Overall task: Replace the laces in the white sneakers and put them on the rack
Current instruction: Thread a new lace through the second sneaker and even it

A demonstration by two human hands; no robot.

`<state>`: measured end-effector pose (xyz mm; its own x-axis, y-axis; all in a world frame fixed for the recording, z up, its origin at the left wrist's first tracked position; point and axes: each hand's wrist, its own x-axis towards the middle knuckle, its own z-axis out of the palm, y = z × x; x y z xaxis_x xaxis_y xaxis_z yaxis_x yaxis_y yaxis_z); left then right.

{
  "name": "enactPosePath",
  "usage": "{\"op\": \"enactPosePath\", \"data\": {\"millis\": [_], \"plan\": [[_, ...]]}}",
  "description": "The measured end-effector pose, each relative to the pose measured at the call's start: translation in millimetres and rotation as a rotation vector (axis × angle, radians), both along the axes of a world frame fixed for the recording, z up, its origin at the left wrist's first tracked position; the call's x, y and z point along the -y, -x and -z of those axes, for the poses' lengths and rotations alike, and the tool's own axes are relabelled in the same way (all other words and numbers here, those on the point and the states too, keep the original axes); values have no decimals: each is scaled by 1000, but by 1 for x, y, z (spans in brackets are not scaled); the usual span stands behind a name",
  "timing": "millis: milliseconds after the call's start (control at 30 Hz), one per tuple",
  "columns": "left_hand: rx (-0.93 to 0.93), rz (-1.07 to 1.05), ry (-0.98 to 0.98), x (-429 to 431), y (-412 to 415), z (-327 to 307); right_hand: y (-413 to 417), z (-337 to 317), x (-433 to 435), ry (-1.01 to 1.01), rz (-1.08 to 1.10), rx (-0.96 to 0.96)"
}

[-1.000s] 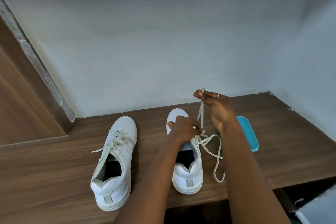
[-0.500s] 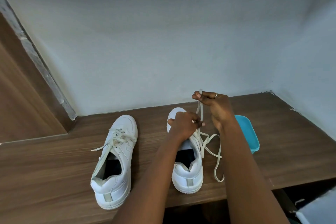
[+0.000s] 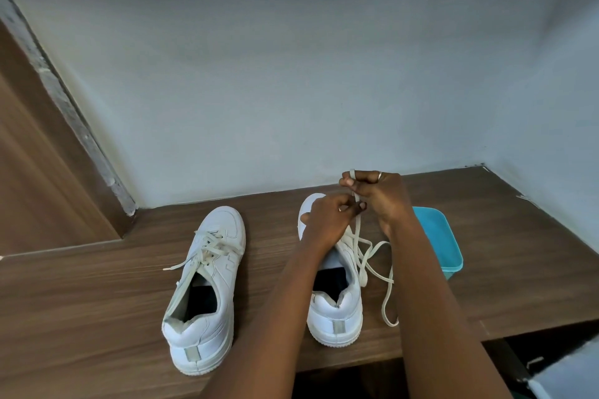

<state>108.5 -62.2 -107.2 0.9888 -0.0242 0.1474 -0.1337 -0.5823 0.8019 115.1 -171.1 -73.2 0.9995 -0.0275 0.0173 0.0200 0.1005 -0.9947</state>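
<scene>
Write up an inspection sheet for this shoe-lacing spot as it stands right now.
Surface: wooden shelf, bare at the right end.
Job's things: left sneaker laced, ends loose; right sneaker being worked, its lace trailing onto the shelf.
Clutter: turquoise container behind the right forearm.
Grippers: left hand pinching at the eyelets; right hand holding the lace end up, ring on one finger.
Cables: nothing seen.
Surroundings: pale wall behind; wooden panel at left.
</scene>
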Motion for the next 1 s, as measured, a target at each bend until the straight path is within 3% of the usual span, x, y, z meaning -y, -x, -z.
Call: {"op": "enactPosePath", "data": {"millis": [167, 333, 433, 533, 633, 733, 900, 1000], "plan": [[-104, 122, -326, -5, -2, 14, -1, -8, 4, -93, 81, 83], [-159, 122, -108, -37, -2, 2, -3, -26, 8, -249, 265, 187], [-350, 141, -200, -67, 5, -7, -5, -43, 14, -430, 519, 361], [-515, 181, -364, -75, 17, -7, -1, -54, 16, -238, 619, 555], [-476, 182, -381, -65, 28, -8, 2, -53, 8, -50, 430, 625], [-316, 145, -433, -54, 33, -8, 5, -38, -6, 268, 217, 493], [-226, 61, -453, -40, 41, 0, 4, -9, -15, 892, -66, 310], [-187, -7, -322, -42, 41, -1, 4, 7, -21, 1018, -170, 184]]}}
